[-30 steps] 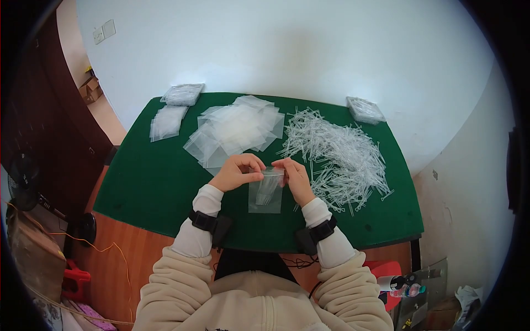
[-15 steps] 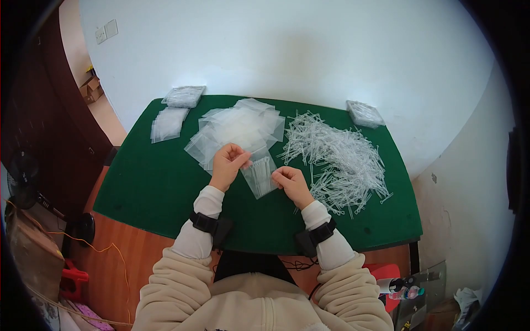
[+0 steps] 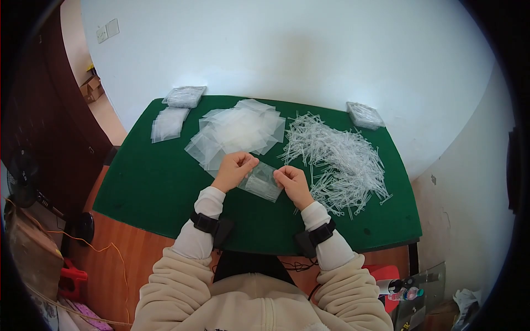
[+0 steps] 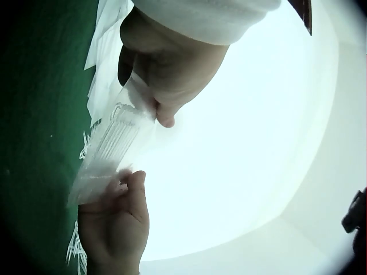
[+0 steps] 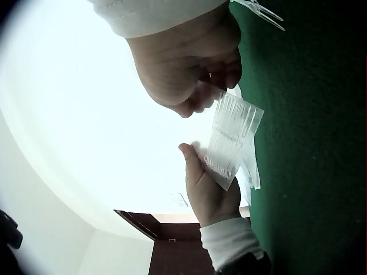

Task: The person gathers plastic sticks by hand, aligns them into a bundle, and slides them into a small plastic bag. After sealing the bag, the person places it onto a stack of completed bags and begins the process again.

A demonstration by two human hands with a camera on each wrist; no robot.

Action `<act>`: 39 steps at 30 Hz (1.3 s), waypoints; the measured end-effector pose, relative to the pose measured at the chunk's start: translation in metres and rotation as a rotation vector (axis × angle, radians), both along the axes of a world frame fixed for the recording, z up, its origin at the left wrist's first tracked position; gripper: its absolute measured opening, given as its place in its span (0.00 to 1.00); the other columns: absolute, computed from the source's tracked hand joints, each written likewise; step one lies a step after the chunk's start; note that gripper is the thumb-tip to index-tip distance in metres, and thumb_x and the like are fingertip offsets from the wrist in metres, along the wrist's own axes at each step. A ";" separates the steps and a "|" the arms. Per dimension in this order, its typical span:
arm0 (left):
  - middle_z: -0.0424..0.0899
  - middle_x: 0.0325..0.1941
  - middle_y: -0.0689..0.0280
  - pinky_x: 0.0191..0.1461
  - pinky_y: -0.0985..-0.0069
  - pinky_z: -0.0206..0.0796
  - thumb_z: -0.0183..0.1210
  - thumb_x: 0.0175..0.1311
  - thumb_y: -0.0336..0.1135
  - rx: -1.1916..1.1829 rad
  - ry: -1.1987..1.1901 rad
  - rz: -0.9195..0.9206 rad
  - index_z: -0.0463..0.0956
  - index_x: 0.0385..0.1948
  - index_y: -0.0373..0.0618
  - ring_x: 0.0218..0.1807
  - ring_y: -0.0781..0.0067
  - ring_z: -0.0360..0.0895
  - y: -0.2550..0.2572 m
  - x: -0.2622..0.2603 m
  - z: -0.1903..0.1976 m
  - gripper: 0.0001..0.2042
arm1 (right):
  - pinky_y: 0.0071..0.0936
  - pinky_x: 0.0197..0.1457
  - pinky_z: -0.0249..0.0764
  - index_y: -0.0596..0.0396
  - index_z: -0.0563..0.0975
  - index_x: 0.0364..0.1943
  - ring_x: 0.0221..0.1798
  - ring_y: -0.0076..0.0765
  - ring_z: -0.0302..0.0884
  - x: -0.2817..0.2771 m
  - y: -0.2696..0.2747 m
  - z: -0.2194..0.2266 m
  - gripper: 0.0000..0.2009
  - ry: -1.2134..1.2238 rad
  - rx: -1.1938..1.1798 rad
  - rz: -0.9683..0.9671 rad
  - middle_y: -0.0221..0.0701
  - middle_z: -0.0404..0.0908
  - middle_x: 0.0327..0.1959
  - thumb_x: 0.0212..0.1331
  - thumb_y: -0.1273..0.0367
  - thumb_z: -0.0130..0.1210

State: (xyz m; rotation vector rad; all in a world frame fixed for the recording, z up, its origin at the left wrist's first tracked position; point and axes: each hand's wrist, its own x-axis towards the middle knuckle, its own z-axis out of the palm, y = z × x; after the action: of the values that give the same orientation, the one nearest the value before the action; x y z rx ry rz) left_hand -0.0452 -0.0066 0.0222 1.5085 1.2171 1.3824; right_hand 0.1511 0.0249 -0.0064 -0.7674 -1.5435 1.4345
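Between my two hands is a small clear plastic zip bag [image 3: 261, 186], turned sideways, with a row of thin clear plastic sticks [image 4: 117, 134] inside it. My left hand [image 3: 232, 170] pinches the bag at its left end between thumb and fingers. At the right end my right hand [image 3: 295, 185] pinches it in the same way. In the right wrist view the sticks lie side by side in the bag [image 5: 235, 129]. Just behind the left hand spreads a heap of flat clear bags [image 3: 237, 129]. Beside the right hand lies a large pile of loose looped sticks [image 3: 339, 160].
A stack of filled bags [image 3: 185, 97] stands at the green table's [image 3: 149, 187] back left, with more flat bags [image 3: 168, 124] in front. Another filled stack [image 3: 365, 115] lies at the back right corner. A white wall [image 3: 276, 49] rises behind the table.
The bag hung upright with both hands at its top edge; it has since been turned sideways. My right hand shifted slightly down to its other end, while the left stays at the top edge.
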 end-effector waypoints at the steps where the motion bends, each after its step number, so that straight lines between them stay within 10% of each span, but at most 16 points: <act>1: 0.69 0.15 0.76 0.21 0.85 0.54 0.57 0.58 0.36 -0.011 0.001 -0.005 0.74 0.25 0.40 0.18 0.88 0.64 -0.001 0.001 0.000 0.09 | 0.13 0.26 0.58 0.57 0.74 0.25 0.21 0.14 0.62 0.000 0.000 0.001 0.08 0.014 -0.009 -0.019 0.21 0.70 0.19 0.58 0.69 0.52; 25: 0.61 0.14 0.75 0.19 0.83 0.48 0.44 0.67 0.48 -0.090 -0.887 0.122 0.70 0.30 0.44 0.16 0.85 0.56 0.003 0.021 -0.006 0.16 | 0.16 0.28 0.64 0.57 0.75 0.29 0.23 0.18 0.66 -0.001 -0.005 0.001 0.10 0.110 -0.122 0.118 0.24 0.71 0.21 0.62 0.65 0.48; 39: 0.62 0.19 0.75 0.25 0.84 0.52 0.40 0.68 0.48 -0.126 -0.691 0.044 0.71 0.32 0.46 0.22 0.85 0.59 0.002 0.031 -0.023 0.17 | 0.16 0.26 0.61 0.56 0.74 0.27 0.23 0.17 0.64 -0.006 -0.004 -0.007 0.19 0.180 -0.161 -0.142 0.22 0.68 0.19 0.66 0.58 0.37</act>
State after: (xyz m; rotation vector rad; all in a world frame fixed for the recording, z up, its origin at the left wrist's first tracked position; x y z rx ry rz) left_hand -0.0141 -0.0050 -0.0012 0.8022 0.8727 1.6297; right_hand 0.1454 0.0207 -0.0132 -0.8026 -1.2245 1.4906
